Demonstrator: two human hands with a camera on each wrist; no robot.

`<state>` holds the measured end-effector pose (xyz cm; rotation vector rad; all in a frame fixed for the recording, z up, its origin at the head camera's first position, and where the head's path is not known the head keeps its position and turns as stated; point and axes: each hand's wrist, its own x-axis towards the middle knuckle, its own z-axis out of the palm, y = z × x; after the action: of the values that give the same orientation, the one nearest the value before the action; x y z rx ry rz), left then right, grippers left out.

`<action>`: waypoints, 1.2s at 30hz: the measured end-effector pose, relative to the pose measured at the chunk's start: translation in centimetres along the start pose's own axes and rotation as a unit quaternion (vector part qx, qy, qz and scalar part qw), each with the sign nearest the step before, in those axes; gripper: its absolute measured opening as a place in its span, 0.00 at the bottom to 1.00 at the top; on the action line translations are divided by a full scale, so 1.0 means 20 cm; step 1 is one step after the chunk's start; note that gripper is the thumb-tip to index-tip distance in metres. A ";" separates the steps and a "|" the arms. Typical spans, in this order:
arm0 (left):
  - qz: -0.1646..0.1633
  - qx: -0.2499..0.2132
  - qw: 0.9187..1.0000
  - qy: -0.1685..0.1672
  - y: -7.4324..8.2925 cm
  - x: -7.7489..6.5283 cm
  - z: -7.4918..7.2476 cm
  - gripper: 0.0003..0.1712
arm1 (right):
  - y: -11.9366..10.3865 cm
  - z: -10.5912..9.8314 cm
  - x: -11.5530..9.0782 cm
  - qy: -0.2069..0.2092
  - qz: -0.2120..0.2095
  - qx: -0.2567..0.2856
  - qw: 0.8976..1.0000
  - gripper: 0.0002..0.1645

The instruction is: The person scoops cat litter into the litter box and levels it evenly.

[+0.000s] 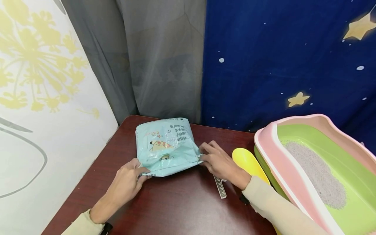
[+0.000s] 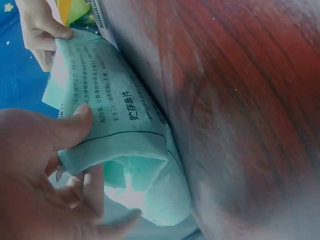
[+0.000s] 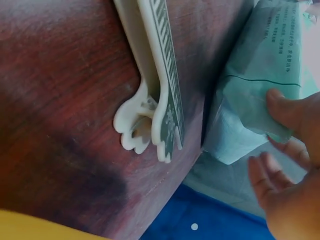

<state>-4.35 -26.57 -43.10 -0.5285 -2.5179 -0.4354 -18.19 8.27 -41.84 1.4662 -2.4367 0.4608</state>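
A light blue plastic bag, printed with a cat and lettering, lies on the table, its near edge folded over. My left hand pinches the left end of that edge, thumb on top in the left wrist view. At the right end my right hand pinches the bag's corner between thumb and fingers. Beneath the right wrist lies a pale bag clip with paw-shaped ends, partly hidden in the head view. The right wrist view shows the clip unheld, its two arms apart.
A yellow scoop leans by the litter box, partly behind the right forearm. The green and pink litter box on the right holds grey litter. Behind the brown table hang grey and blue curtains; a white patterned panel stands left.
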 end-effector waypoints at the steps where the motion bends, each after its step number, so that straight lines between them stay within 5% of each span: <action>1: -0.001 0.005 1.000 0.004 0.00 0.00 0.00 0.16 | 0.00 0.00 0.00 0.005 -0.005 0.000 1.000 0.07; 7: -0.001 0.041 0.999 0.023 0.00 0.02 -0.01 0.11 | 0.02 0.02 -0.01 0.033 -0.037 0.006 0.999 0.06; 12: 0.021 0.015 1.000 -0.014 -0.02 0.06 -0.01 0.09 | 0.03 0.02 -0.01 0.046 -0.043 0.018 0.998 0.07; 15: 0.006 0.003 0.999 -0.045 -0.03 0.08 -0.01 0.09 | 0.04 0.00 0.01 0.043 -0.025 0.041 0.998 0.07; 21: -0.060 -0.021 0.994 -0.086 -0.04 0.11 -0.03 0.25 | 0.06 -0.02 0.02 0.031 0.001 0.061 0.998 0.09; 36: -0.081 -0.096 0.987 -0.100 -0.14 0.15 -0.02 0.29 | 0.09 -0.05 0.08 -0.002 0.076 0.126 0.989 0.05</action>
<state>-7.89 -28.33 -41.64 -0.4614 -2.7397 -0.7253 -20.44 8.16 -40.64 1.3751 -2.5818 0.8264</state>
